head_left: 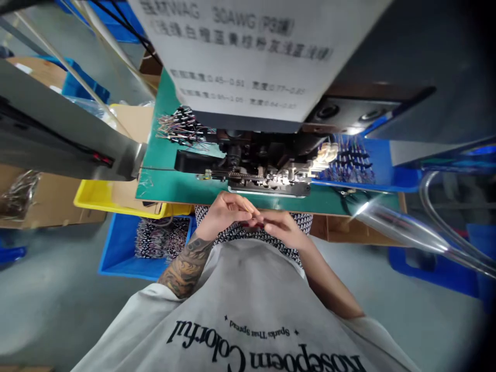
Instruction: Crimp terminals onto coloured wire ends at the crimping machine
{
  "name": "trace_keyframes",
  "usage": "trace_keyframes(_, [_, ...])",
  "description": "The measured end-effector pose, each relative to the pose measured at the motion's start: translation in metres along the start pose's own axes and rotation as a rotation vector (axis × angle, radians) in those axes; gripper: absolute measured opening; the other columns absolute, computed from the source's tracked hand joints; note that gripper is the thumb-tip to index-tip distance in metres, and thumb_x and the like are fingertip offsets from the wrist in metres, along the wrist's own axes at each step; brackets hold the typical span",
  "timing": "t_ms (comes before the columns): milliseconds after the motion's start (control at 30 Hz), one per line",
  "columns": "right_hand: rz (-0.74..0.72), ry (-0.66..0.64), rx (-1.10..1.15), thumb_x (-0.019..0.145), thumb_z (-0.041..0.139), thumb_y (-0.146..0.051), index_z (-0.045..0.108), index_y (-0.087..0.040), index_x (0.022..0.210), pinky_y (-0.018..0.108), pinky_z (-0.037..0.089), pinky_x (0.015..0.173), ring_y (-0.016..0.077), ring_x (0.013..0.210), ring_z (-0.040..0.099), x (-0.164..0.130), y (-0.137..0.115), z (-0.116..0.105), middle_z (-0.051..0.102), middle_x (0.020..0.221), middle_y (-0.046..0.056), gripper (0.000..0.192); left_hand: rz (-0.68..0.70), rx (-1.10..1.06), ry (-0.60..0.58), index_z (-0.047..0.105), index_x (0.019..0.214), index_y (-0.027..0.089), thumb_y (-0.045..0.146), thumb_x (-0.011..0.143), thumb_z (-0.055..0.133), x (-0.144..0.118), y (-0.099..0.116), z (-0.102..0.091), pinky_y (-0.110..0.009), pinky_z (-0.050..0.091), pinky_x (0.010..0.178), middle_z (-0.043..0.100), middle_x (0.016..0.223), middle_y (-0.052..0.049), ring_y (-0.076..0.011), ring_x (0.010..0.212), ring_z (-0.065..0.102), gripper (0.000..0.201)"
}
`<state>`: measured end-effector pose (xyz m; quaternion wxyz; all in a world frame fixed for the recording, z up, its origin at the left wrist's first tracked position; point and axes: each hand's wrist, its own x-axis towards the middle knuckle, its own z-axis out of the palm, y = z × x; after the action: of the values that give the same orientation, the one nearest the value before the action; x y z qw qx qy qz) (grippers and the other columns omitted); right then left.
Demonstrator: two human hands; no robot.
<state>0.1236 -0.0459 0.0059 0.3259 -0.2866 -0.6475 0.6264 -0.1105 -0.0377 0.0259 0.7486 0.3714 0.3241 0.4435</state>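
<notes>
My left hand and my right hand meet fingertip to fingertip in front of the table's near edge, over my lap. Both have their fingers drawn together as in a pinch; whatever lies between them is too small or hidden to make out. Just beyond them stands a black crimping machine with a metal base on the green tabletop. A bundle of thin wires with black sleeves lies left of the machine. More sleeved wires rest in a blue tray on its right.
A yellow bin and a blue bin holding wire bundles stand at the left. A clear tube crosses the right side near dark-handled pliers or cutters. The machine's housing with a printed sheet hangs overhead.
</notes>
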Motion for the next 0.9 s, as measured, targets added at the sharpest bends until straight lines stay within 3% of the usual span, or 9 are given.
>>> trace_keyframes(100, [0.13, -0.176, 0.073, 0.104, 0.066, -0.044, 0.077, -0.023, 0.13, 0.028, 0.05, 0.066, 0.0133, 0.077, 0.062, -0.004, 0.007, 0.009, 0.077, 0.103, 0.006, 0.035, 0.016, -0.103, -0.048, 0.083, 0.082, 0.017, 0.029, 0.08, 0.096, -0.008, -0.005, -0.014, -0.028, 0.068, 0.063, 0.084, 0.087, -0.009, -0.023, 0.078, 0.083, 0.017])
trace_keyframes(167, [0.145, -0.13, 0.004, 0.101, 0.071, -0.043, 0.071, -0.025, 0.141, 0.026, 0.043, 0.059, 0.0114, 0.068, 0.054, -0.002, 0.011, 0.017, 0.073, 0.099, 0.004, 0.043, 0.0, -0.146, -0.063, 0.082, 0.081, 0.017, 0.029, 0.08, 0.096, -0.01, -0.008, -0.018, -0.025, 0.066, 0.058, 0.082, 0.081, -0.008, -0.0219, 0.072, 0.082, 0.019])
trace_keyframes(267, [0.054, -0.045, -0.099, 0.1, 0.073, -0.039, 0.074, -0.027, 0.136, 0.029, 0.046, 0.065, 0.0141, 0.077, 0.054, 0.003, 0.014, 0.022, 0.068, 0.098, 0.005, 0.038, -0.054, -0.184, -0.117, 0.079, 0.081, 0.016, 0.032, 0.08, 0.096, -0.011, -0.011, -0.019, -0.023, 0.063, 0.05, 0.081, 0.077, -0.007, -0.02, 0.06, 0.078, 0.023])
trace_keyframes(367, [0.022, -0.085, -0.02, 0.102, 0.072, -0.038, 0.079, -0.026, 0.125, 0.031, 0.05, 0.07, 0.0161, 0.086, 0.06, 0.006, 0.015, 0.019, 0.071, 0.105, 0.007, 0.028, -0.031, -0.191, -0.107, 0.078, 0.082, 0.016, 0.033, 0.08, 0.095, -0.011, -0.01, -0.021, -0.023, 0.061, 0.048, 0.079, 0.076, -0.007, -0.0205, 0.061, 0.078, 0.025])
trace_keyframes(467, [0.108, -0.104, 0.023, 0.1, 0.074, -0.04, 0.076, -0.026, 0.134, 0.027, 0.045, 0.06, 0.0114, 0.073, 0.056, 0.003, 0.019, 0.017, 0.074, 0.114, 0.007, 0.037, 0.003, -0.205, -0.081, 0.076, 0.081, 0.016, 0.033, 0.08, 0.095, -0.009, -0.012, -0.025, -0.023, 0.06, 0.049, 0.077, 0.073, -0.006, -0.021, 0.062, 0.077, 0.026])
trace_keyframes(567, [0.173, -0.114, 0.03, 0.1, 0.073, -0.043, 0.073, -0.026, 0.14, 0.026, 0.043, 0.057, 0.0101, 0.066, 0.052, 0.0, 0.027, 0.023, 0.075, 0.098, 0.003, 0.043, -0.006, -0.243, -0.103, 0.075, 0.083, 0.017, 0.03, 0.083, 0.093, -0.007, -0.018, -0.026, -0.022, 0.059, 0.048, 0.077, 0.074, -0.005, -0.0194, 0.06, 0.076, 0.022])
trace_keyframes(667, [0.221, -0.148, 0.077, 0.096, 0.077, -0.046, 0.082, -0.022, 0.12, 0.024, 0.043, 0.055, 0.0096, 0.06, 0.051, -0.004, 0.034, 0.023, 0.072, 0.078, 0.0, 0.034, -0.041, -0.192, -0.127, 0.073, 0.084, 0.017, 0.033, 0.084, 0.092, -0.008, -0.017, -0.024, -0.024, 0.061, 0.051, 0.078, 0.077, -0.006, -0.0201, 0.063, 0.077, 0.025])
trace_keyframes(767, [0.279, -0.238, 0.048, 0.087, 0.087, -0.045, 0.085, -0.02, 0.104, 0.023, 0.043, 0.052, 0.0092, 0.057, 0.054, -0.016, 0.029, -0.006, 0.073, 0.071, 0.0, 0.03, -0.078, 0.079, -0.076, 0.075, 0.09, 0.017, 0.037, 0.085, 0.091, -0.015, -0.002, -0.03, -0.031, 0.067, 0.067, 0.082, 0.092, -0.009, -0.0233, 0.081, 0.081, 0.025])
trace_keyframes(900, [0.294, -0.229, -0.248, 0.077, 0.093, -0.052, 0.087, -0.023, 0.087, 0.025, 0.043, 0.046, 0.0107, 0.052, 0.057, -0.064, -0.003, -0.095, 0.074, 0.066, 0.002, 0.032, 0.045, 0.835, 0.216, 0.082, 0.094, 0.019, 0.038, 0.092, 0.081, -0.022, 0.032, -0.071, -0.031, 0.062, 0.075, 0.083, 0.097, -0.008, -0.0206, 0.086, 0.077, 0.019])
